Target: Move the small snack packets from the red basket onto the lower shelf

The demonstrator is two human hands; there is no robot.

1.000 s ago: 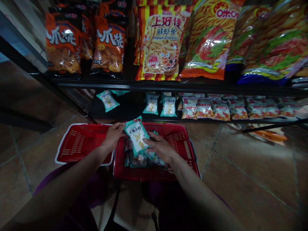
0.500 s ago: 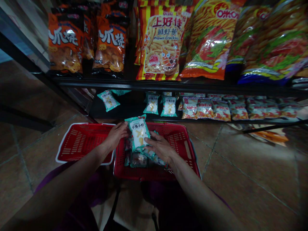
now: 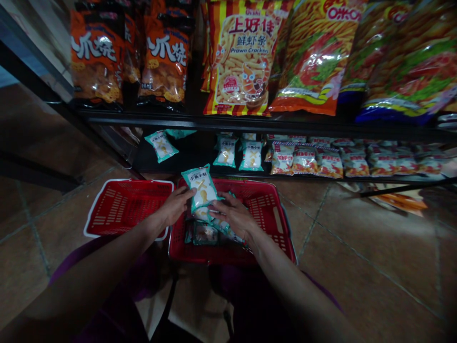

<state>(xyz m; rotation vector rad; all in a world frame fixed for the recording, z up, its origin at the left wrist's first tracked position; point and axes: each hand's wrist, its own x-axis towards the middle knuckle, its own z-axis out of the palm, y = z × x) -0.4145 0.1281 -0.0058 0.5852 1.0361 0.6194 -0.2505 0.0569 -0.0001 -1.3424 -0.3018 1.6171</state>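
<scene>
My left hand point(image 3: 177, 204) grips a teal-and-white snack bag point(image 3: 200, 188) by its left side, thumb on the printed front. The bag is held tilted above a red shopping basket point(image 3: 267, 255). At its lower right is my right hand point(image 3: 233, 214), fingers curved onto a second teal-edged snack bag point(image 3: 202, 214) just beneath; its fingertips are partly hidden among the packs. Several more packs lie in the basket, including a dark-fronted one point(image 3: 206, 234).
Another red basket point(image 3: 124, 205) with a white rim stands on the left. Ahead, a black shelf point(image 3: 193, 159) bears small teal packs point(image 3: 252, 155) and red-and-white packs point(image 3: 305, 159). Larger snack bags point(image 3: 246, 62) fill the shelf above. Tiled floor point(image 3: 350, 252) lies to the right.
My left hand has shifted the upper snack bag slightly left and up, its thumb now on the front. The second bag beneath shows more, with my right hand lower against it.
</scene>
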